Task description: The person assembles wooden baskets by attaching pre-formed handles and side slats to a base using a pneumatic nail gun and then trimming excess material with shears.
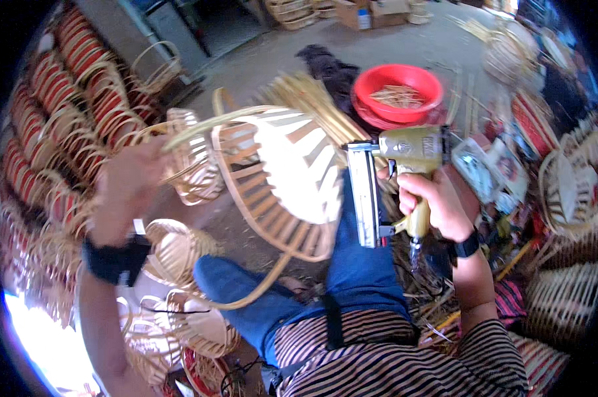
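Note:
My right hand is wrapped round the grip of a pneumatic nail gun, whose long magazine hangs down at its left side. The gun is just right of a slatted bamboo basket above my knees. Bright light washes out the middle of the basket. A pale bamboo strip crosses the basket's far rim, and its left end is in my closed left hand. Motion blurs that hand's fingers. A bent bamboo hoop arcs from the basket down over my left leg.
Stacked red-and-tan baskets fill the left side. A red basin of short wooden pieces stands ahead, beside a bundle of bamboo strips and dark cloth. More baskets and clutter lie at the right; cardboard boxes are far back.

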The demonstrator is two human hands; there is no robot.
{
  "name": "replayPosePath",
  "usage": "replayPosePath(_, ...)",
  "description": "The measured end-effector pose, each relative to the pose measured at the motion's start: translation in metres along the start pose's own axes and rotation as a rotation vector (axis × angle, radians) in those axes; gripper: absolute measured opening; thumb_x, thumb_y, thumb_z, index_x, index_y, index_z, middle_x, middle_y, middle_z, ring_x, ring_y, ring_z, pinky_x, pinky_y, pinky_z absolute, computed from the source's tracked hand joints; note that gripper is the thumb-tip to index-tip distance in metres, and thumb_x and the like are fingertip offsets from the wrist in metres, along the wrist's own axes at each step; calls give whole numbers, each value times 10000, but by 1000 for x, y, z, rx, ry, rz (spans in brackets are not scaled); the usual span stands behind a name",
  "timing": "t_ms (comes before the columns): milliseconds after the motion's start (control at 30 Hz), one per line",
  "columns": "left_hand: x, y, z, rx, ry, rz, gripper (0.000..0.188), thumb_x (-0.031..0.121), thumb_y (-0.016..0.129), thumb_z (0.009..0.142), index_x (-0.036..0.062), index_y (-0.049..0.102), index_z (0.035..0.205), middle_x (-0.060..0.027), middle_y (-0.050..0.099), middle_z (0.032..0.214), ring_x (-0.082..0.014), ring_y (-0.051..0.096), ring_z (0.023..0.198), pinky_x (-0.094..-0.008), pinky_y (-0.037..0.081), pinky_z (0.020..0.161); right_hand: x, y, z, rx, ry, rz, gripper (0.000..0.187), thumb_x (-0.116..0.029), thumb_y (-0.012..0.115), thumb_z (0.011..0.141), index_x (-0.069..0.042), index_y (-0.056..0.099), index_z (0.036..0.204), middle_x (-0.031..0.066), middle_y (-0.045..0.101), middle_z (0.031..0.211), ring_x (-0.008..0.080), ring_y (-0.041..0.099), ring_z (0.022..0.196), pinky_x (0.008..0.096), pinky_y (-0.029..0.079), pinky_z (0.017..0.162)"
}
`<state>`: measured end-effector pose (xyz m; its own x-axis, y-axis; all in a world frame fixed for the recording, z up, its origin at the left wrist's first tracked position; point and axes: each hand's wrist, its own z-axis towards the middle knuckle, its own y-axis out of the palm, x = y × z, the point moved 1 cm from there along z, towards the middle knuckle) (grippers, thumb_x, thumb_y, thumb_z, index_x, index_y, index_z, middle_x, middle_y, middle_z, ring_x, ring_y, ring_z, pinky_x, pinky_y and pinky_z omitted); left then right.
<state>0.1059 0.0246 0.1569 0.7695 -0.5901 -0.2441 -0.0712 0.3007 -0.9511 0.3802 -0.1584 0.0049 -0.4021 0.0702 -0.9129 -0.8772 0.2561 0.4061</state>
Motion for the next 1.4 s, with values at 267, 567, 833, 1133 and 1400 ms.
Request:
replayPosePath(267, 43, -41, 20, 138, 754, 61, 185, 170, 529, 690, 88, 579, 849, -103, 523, 607, -268, 528, 554, -336, 409, 498, 111, -234, -47, 472, 270, -39, 179, -194, 556, 755, -44, 514, 843, 9, 493, 595, 112, 459, 489, 257, 397, 473)
replayPosePath(567, 96, 11, 33, 77, 876, 74, 90, 131, 546, 624, 48, 560, 654, -116, 528, 577, -278, 555, 582, -358, 434, 505, 94, -252, -40, 680, 250, -499, 278, -294, 520, 783, -41, 517, 897, 67, 519, 737, 179, 492, 673, 296, 405, 622)
replayPosePath(833, 104, -6, 38, -37, 783, 154, 84, 108, 544, 628, 31, 574, 647, -134, 557, 613, -298, 561, 598, -365, 445, 527, 6, 44, 72, -105, -888, -719, 414, -365, 469, 807, 0, 493, 1002, 147, 536, 943, 244, 489, 939, 329, 378, 814)
replayPosePath(1133, 22, -68, -9, -203, 289, 194, 264, 323, 512, 764, 75, 600, 779, -120, 549, 608, -265, 548, 591, -350, 416, 539, 24, 107, 84, -170, -822, -964, 277, -308, 465, 817, -43, 491, 738, 109, 461, 526, 269, 479, 465, 310, 356, 416)
replayPosePath(1400, 21, 13, -54, 376, 72, -223, 162, 231, 539, 756, 78, 572, 798, -79, 566, 669, -229, 560, 592, -303, 433, 516, 20, 103, 79, -200, -729, -978, 305, -352, 456, 807, -56, 449, 735, 128, 475, 551, 324, 493, 529, 375, 363, 454)
